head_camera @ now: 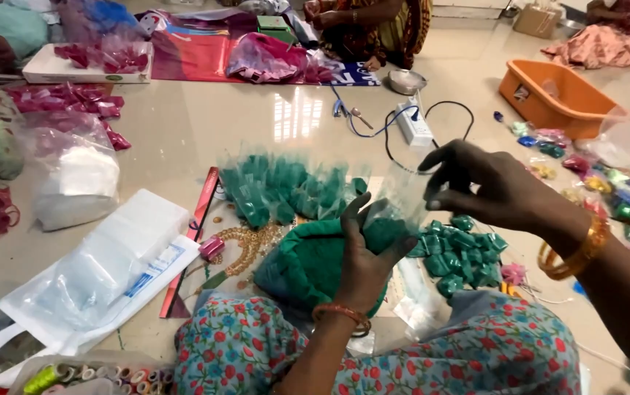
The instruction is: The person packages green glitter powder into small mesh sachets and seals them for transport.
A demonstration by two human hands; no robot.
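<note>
1. Head view, left hand: the left hand [362, 260] is cupped from below around a folded dark green cloth piece [307, 267] that rests on the lap, against the floral red-and-teal printed dress [373, 351]. Its grip is closed on the cloth, fingers curled up over the top edge, which keeps the bundle steady and raised toward the other hand.

2. Head view, right hand: the right hand [487, 186] is above and to the right, its fingertips pinched shut on the mouth of a small clear plastic pouch [402, 194] that hangs over the green cloth. Holding the pouch by its top lets it hang just above the cloth.

3. Head view, floor ahead: a fanned row of clear pouches with green cloth inside [285, 190] lies on the polished floor [183, 132] just beyond the lap. A loose heap of small folded green cloth pieces [465, 252] sits to the right of the lap, close under the right wrist and within easy reach.

4. Head view, the rest: a gold-coloured chain necklace [245, 245] lies left of the cloth. An orange plastic tub [552, 95] stands near the far right, and a white extension socket strip [413, 124] lies at the far middle.
</note>
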